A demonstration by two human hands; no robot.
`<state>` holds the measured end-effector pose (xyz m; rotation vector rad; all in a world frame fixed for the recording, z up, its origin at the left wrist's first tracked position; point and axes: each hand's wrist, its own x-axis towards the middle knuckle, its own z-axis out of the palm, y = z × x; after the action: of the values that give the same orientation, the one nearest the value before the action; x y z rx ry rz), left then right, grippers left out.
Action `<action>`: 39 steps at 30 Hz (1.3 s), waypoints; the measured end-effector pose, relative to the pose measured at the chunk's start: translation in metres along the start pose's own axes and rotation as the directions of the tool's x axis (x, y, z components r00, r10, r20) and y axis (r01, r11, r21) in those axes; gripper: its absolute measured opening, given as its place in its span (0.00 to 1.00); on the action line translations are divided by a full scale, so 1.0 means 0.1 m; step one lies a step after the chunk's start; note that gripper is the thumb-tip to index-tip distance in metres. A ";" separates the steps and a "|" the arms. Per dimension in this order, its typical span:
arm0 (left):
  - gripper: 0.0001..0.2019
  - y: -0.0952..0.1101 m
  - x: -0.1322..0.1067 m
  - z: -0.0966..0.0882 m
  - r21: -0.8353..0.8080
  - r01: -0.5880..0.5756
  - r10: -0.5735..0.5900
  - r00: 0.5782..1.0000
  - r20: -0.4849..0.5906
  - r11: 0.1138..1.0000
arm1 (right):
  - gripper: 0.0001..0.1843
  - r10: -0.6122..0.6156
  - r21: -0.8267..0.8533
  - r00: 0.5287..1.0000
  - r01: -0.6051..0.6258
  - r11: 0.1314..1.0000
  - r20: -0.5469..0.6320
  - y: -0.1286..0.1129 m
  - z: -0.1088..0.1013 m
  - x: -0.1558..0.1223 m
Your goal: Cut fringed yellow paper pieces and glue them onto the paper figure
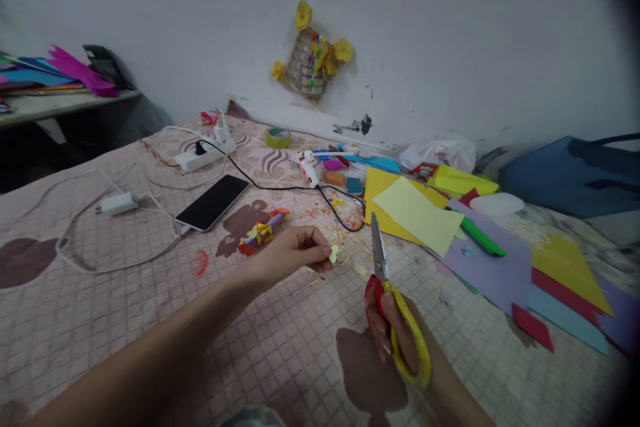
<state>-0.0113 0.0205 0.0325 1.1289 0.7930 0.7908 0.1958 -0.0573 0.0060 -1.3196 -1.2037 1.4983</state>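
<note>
Between thumb and fingertips, my left hand point(307, 250) pinches a small pale yellow paper piece point(334, 253). My right hand point(400, 327) grips scissors point(380, 253) with one red and one yellow handle; the blades point up and away and look closed. Beyond my left hand lies a scatter of tiny coloured paper scraps point(345, 213). A purple paper roll with yellow and orange paper trim point(263, 230) rests just left of that hand. Past the scissors, a pale yellow sheet point(420, 213) overlaps a deeper yellow sheet point(377, 183).
A phone point(213, 203) on a cable, a white charger point(119, 203) and a power strip point(205, 153) lie at left. A white glue gun point(309, 168) and green tape roll point(278, 138) sit farther back. Right are a purple sheet point(500, 267), a green marker point(483, 235) and a blue bag point(570, 173).
</note>
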 end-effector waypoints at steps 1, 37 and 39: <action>0.11 0.00 0.00 0.00 0.010 0.000 0.000 1.000 -0.004 1.000 | 0.27 -0.003 0.000 1.000 0.003 1.000 0.005 0.00 0.00 0.00; 0.06 -0.12 0.01 -0.04 0.878 -0.153 0.162 0.983 0.088 0.453 | 0.24 -0.008 -0.019 0.982 0.004 1.000 -0.189 -0.13 -0.27 0.09; 0.06 -0.17 0.02 0.02 0.914 -0.177 0.293 0.954 0.068 0.366 | 0.24 -0.002 -0.014 0.979 -0.001 1.000 -0.205 -0.12 -0.27 0.10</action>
<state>-0.0066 0.0176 0.0166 2.2846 1.2423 0.6200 0.2211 -0.0406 0.0149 -1.4447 -1.0831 1.3194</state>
